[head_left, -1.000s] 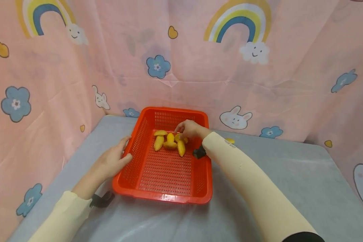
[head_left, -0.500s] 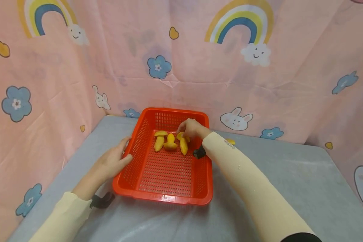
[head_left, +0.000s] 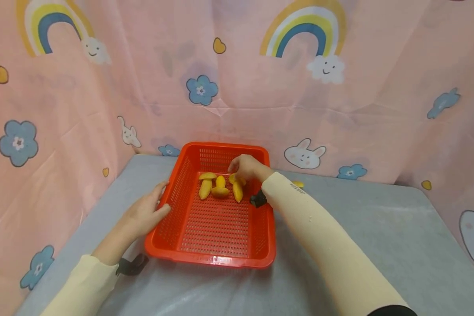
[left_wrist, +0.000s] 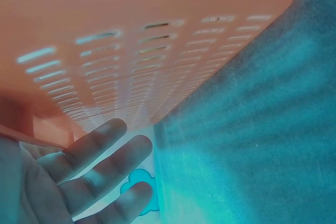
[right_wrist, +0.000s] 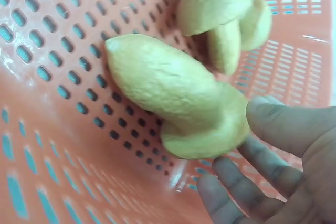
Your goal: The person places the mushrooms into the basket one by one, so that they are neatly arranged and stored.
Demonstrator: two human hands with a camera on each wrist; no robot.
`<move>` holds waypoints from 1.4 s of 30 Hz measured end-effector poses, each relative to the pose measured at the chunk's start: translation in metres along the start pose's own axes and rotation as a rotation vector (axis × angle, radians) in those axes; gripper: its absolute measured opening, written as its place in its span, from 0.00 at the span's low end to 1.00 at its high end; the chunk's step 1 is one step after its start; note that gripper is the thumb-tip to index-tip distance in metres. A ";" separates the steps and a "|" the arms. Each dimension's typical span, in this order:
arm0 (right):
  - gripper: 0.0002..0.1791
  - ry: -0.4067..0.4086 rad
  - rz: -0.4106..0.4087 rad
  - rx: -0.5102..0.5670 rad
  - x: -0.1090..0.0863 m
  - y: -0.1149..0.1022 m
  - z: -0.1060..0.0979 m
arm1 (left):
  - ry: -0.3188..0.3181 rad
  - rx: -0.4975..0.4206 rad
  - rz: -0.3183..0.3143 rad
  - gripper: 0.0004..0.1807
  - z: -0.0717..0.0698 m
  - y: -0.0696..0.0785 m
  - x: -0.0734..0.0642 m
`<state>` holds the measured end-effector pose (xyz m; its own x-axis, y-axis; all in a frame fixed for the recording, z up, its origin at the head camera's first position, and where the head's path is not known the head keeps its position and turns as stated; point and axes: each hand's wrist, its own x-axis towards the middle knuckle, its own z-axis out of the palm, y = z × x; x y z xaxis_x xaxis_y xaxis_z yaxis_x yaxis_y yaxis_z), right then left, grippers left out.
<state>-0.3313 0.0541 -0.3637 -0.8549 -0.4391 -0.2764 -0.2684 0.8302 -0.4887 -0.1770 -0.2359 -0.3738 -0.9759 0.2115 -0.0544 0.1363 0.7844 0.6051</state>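
Three yellow mushrooms (head_left: 220,192) lie in a red basket (head_left: 211,260); the right hand (head_left: 248,167) (fingers loosely parted) is at the cap of the rightmost mushroom (right_wrist: 173,85), the left hand (head_left: 144,214), fingers relaxed, beside the basket.

The right mushroom (head_left: 238,191) has shifted away from the middle mushroom (head_left: 220,192).

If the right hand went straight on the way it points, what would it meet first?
Probably the nearest yellow mushroom: its cap lies right at the right hand's thumb and fingers, perhaps already touching. Depth is unclear; the red basket floor lies beneath.
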 end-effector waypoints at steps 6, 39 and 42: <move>0.16 0.002 -0.037 0.022 -0.009 -0.008 -0.012 | -0.001 -0.018 0.001 0.37 0.001 -0.003 0.001; 0.17 0.113 -0.176 0.109 -0.075 0.016 -0.056 | 0.019 -0.002 0.028 0.36 0.001 0.002 -0.002; 0.17 0.128 -0.182 0.139 -0.086 0.020 -0.061 | 0.014 -0.004 0.027 0.36 0.001 0.004 -0.003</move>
<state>-0.2904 0.1291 -0.2993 -0.8499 -0.5223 -0.0706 -0.3667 0.6823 -0.6324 -0.1734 -0.2328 -0.3713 -0.9741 0.2243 -0.0275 0.1616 0.7765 0.6090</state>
